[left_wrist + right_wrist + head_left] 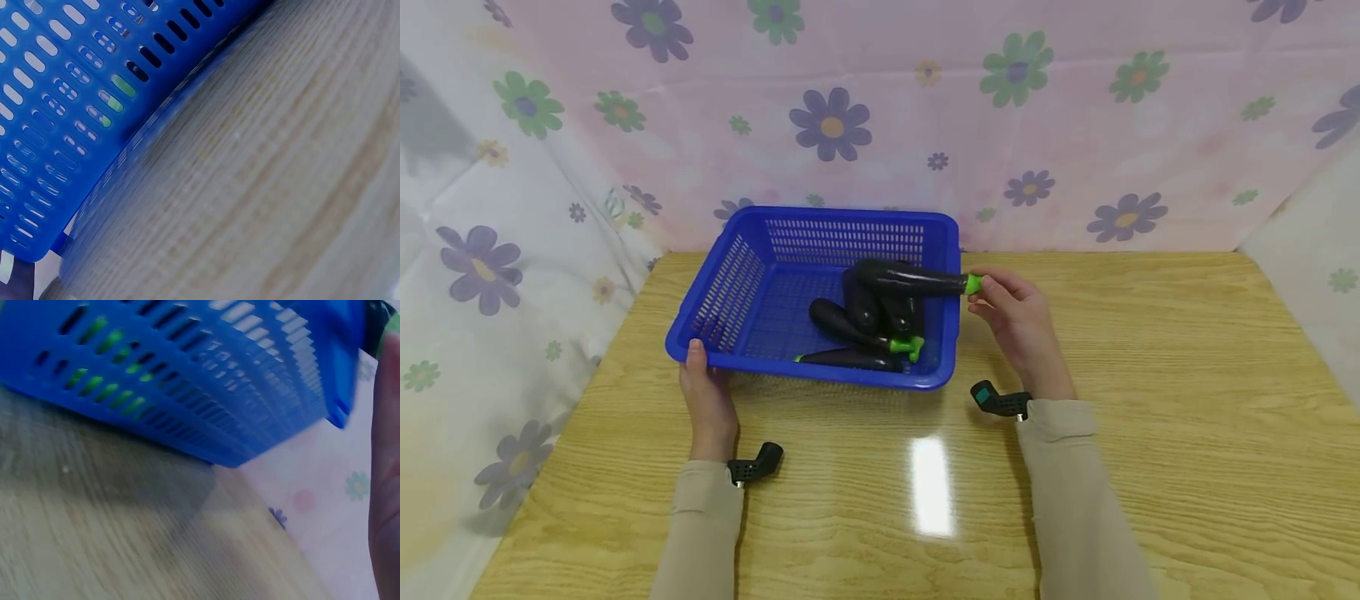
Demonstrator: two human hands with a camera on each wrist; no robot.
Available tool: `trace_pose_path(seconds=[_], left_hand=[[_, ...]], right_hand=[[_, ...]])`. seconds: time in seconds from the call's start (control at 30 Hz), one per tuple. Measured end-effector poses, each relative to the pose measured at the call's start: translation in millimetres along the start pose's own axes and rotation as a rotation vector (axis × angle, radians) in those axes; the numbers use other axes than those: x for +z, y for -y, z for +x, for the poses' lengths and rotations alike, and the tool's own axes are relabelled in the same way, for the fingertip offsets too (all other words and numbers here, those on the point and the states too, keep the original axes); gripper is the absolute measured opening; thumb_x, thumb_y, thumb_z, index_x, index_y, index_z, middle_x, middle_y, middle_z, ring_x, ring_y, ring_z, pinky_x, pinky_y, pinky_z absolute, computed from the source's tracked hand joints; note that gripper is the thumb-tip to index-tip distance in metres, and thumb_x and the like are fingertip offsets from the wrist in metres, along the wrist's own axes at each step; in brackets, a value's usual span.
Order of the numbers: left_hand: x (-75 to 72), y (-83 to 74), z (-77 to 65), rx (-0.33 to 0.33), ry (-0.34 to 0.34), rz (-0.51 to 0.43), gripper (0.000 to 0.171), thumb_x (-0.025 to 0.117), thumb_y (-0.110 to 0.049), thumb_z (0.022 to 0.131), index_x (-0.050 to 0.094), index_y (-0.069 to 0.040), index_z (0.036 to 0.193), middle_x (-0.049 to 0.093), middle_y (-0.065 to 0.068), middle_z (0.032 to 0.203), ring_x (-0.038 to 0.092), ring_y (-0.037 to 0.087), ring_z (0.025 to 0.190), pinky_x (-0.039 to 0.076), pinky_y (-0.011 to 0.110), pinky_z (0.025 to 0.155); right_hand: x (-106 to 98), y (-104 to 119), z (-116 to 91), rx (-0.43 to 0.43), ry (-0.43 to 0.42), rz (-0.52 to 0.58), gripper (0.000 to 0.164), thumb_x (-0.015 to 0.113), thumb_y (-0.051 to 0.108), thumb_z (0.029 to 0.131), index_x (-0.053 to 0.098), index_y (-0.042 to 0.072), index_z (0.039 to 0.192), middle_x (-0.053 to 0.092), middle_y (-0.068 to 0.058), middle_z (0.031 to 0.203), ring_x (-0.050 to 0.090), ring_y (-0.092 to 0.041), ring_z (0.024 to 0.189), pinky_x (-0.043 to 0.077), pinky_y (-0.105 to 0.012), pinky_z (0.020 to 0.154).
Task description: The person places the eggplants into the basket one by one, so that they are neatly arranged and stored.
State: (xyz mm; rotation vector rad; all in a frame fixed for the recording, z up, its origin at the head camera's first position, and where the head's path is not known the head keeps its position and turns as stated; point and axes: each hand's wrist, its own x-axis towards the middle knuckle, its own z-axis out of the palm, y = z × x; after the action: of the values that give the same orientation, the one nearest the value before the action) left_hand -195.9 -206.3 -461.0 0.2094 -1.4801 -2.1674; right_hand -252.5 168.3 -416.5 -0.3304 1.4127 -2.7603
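Observation:
A blue plastic basket (820, 377) with slotted walls holds several dark, glossy eggplants with green stem ends. My left hand (706, 400) grips its front left corner, the thumb over the rim and the other fingers hidden beneath. At the basket's right side, my right hand (1017, 321) pinches the green stem end of one eggplant (910, 279). That eggplant lies across the right rim, its thick end above the others inside. Below it in the basket are a long eggplant (842, 321) and another eggplant (853, 358) along the front wall. In the right wrist view, green shows through the basket wall (187, 381).
The basket is over a wood-grain table (1187, 375), near its back edge. Behind the table hangs a pink flowered cloth (910, 83), with a whitish flowered cloth (467, 350) at the left. Both wrists wear black camera mounts, with one mount (1000, 402) near the basket's front right corner.

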Motion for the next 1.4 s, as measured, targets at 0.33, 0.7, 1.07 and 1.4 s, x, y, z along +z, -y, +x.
trace_pose_path(seconds=[0.33, 0.7, 1.07, 1.4], left_hand=[[8.7, 5.2, 2.4, -0.009, -0.016, -0.031, 0.051, 0.051, -0.036, 0.087, 0.039, -0.011, 0.130, 0.042, 0.014, 0.130, 0.037, 0.027, 0.120, 0.025, 0.038, 0.102], [9.5, 9.3, 3.4, -0.019, -0.022, 0.004, 0.052, 0.049, -0.037, 0.088, 0.037, -0.012, 0.131, 0.041, 0.011, 0.131, 0.035, 0.023, 0.122, 0.022, 0.033, 0.104], [13.5, 15.2, 5.1, -0.015, 0.006, 0.034, 0.053, 0.050, -0.040, 0.087, 0.037, -0.015, 0.132, 0.041, 0.009, 0.132, 0.036, 0.023, 0.122, 0.023, 0.034, 0.104], [13.0, 10.2, 7.1, -0.088, 0.127, 0.113, 0.055, 0.046, -0.041, 0.090, 0.031, -0.015, 0.136, 0.036, 0.009, 0.135, 0.032, 0.022, 0.125, 0.020, 0.035, 0.105]], right_hand=[[13.5, 2.0, 2.5, -0.028, -0.114, -0.379, 0.030, 0.064, 0.016, 0.082, 0.063, -0.003, 0.105, 0.063, -0.010, 0.089, 0.053, -0.017, 0.072, 0.041, -0.021, 0.049], [50.8, 15.1, -6.7, 0.046, 0.122, -0.810, 0.029, 0.058, 0.026, 0.087, 0.063, 0.011, 0.111, 0.056, 0.005, 0.120, 0.047, -0.008, 0.113, 0.044, -0.023, 0.084], [37.7, 13.4, -4.7, 0.055, 0.100, -0.805, 0.028, 0.056, 0.028, 0.088, 0.062, 0.016, 0.112, 0.063, -0.002, 0.105, 0.046, -0.021, 0.067, 0.033, -0.025, 0.043], [32.9, 17.1, -9.0, 0.076, 0.094, -0.852, 0.029, 0.053, 0.029, 0.090, 0.060, 0.014, 0.114, 0.063, -0.003, 0.106, 0.048, -0.021, 0.068, 0.038, -0.027, 0.045]])
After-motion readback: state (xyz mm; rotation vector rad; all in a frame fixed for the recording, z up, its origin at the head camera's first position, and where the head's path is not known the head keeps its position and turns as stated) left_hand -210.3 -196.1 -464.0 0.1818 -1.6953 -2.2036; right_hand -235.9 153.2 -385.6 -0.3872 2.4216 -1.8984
